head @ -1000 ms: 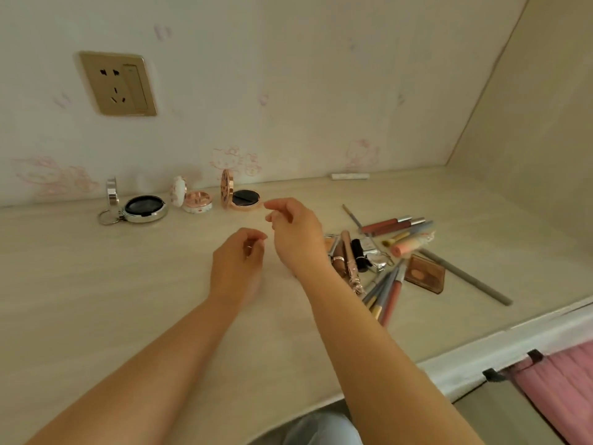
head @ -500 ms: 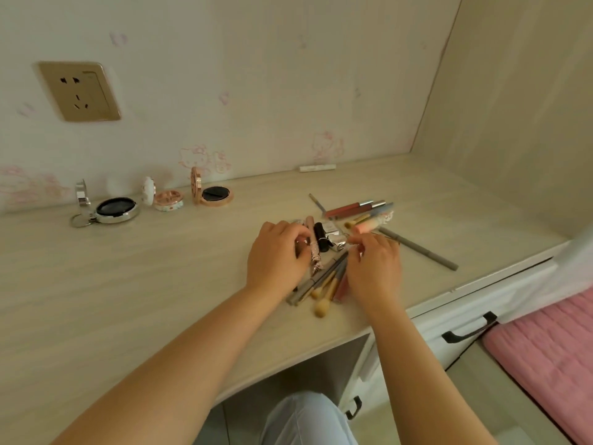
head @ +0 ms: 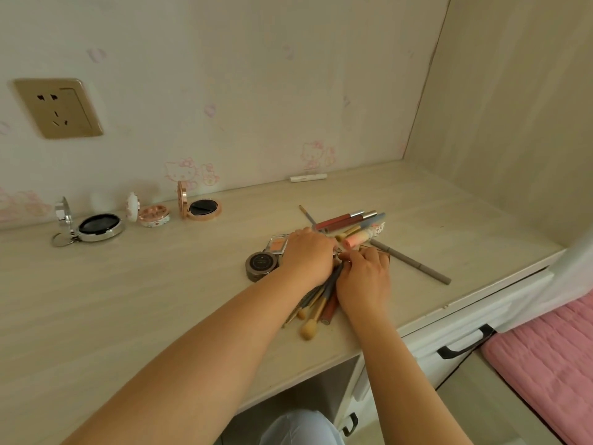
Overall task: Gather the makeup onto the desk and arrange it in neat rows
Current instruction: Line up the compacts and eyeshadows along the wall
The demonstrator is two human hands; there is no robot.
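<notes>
I have both hands down in the heap of makeup near the front edge of the worktop (head: 160,300). My left hand (head: 309,252) lies over the middle of the pile, fingers curled down onto it; what it grips underneath I cannot tell. My right hand (head: 364,277) sits just beside it, fingertips pinching something small where the two hands meet. The brushes (head: 316,311) fan out toward me from under both hands, one tan-tipped brush lowest. A round dark jar (head: 261,263) and a peach blush palette (head: 278,244) lie just left of my left hand; the lip gloss tubes (head: 345,219), a peach tube (head: 361,238) and a long grey pencil (head: 412,261) lie beyond and to the right.

Three open compacts (head: 147,216) already stand in a line by the wall, with a white stick (head: 308,177) further along it.

I judge this the sorting stage: the pile is gathered, not yet rowed. The next move calls for lifting one item free of the tangle without dragging the brushes along.
</notes>
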